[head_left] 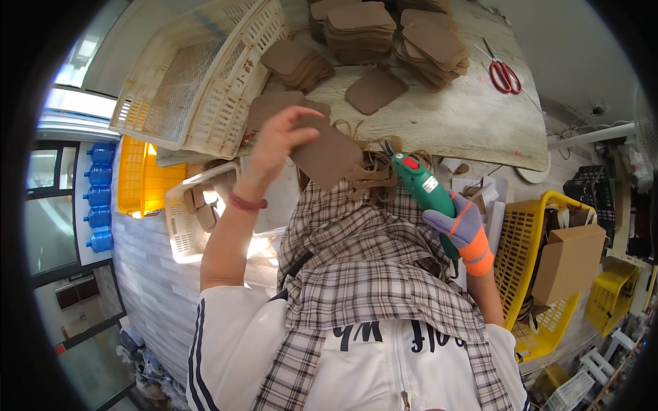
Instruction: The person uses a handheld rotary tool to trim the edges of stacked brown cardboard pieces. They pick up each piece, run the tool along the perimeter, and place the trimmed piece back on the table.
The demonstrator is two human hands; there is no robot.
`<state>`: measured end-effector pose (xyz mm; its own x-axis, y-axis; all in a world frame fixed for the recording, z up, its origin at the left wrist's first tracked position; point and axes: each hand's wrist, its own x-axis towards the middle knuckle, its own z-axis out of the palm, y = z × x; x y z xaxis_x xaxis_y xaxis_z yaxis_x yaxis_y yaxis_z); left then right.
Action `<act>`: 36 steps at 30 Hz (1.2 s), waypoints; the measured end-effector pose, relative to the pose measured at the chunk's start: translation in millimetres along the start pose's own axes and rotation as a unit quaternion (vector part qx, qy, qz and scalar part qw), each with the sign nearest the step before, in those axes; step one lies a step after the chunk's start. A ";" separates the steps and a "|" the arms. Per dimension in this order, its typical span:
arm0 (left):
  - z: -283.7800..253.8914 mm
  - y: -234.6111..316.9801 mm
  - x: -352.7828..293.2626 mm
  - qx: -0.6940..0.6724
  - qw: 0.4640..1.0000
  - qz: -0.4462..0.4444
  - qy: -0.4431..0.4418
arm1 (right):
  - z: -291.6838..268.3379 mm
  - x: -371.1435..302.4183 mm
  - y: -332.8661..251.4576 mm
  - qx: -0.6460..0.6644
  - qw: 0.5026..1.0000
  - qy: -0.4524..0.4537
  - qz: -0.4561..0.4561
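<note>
My bare left hand (277, 144), with a red band at the wrist, pinches a flat brown rounded piece (334, 156) by its upper left edge; the material looks like felt or leather. The piece hangs tilted over my lap at the table's near edge. In my gloved right hand (467, 229) I grip green electric scissors (419, 179) with a red switch. Their dark tip points up and left, close to the piece's right side. Curled brown trimmings (373, 175) lie below the tip, on the plaid apron (356, 240).
Stacks of brown pieces (360, 31) stand on the worn table (490, 123), with a single piece (375, 90) nearer me. Red-handled scissors (504, 77) lie at the right. White crates (195, 82) stand left; a yellow basket (521, 253) holding a cardboard box (569, 264) stands right.
</note>
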<state>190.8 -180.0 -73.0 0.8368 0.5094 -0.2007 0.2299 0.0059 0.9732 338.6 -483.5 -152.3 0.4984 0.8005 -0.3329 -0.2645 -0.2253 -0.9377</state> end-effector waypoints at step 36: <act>69.8 -69.3 107.3 0.242 0.954 0.031 0.174 | -12.4 2.3 31.9 0.032 0.993 0.114 0.021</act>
<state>299.3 -185.8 -169.9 0.6594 0.7517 -0.0132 0.4589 -0.3886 0.7990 341.6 -495.7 -184.2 0.6585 0.6423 -0.3922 -0.3377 -0.2136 -0.9167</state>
